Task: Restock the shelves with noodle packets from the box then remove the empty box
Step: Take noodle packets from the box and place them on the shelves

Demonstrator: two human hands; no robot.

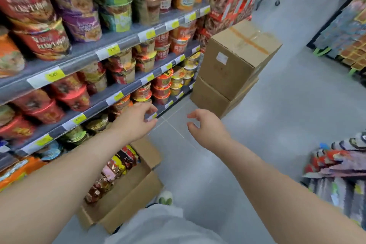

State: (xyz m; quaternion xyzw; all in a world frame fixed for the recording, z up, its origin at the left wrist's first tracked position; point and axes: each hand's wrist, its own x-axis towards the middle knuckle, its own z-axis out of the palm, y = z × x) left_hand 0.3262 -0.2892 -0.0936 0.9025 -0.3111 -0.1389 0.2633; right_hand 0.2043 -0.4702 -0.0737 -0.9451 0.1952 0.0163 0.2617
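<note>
An open cardboard box stands on the floor at the foot of the shelves, with a row of noodle packets upright along its left side. My left hand is stretched out above the box, near the edge of a low shelf, fingers loosely curled and holding nothing. My right hand hovers over the bare floor to the right of it, fingers loosely curled, also holding nothing. The shelves on the left carry cup and bowl noodles in rows.
Two sealed cardboard boxes are stacked on the floor ahead, against the shelf end. Red multipacks are piled behind them. A display of packets stands at the right. Grey floor runs between. My shoe is beside the box.
</note>
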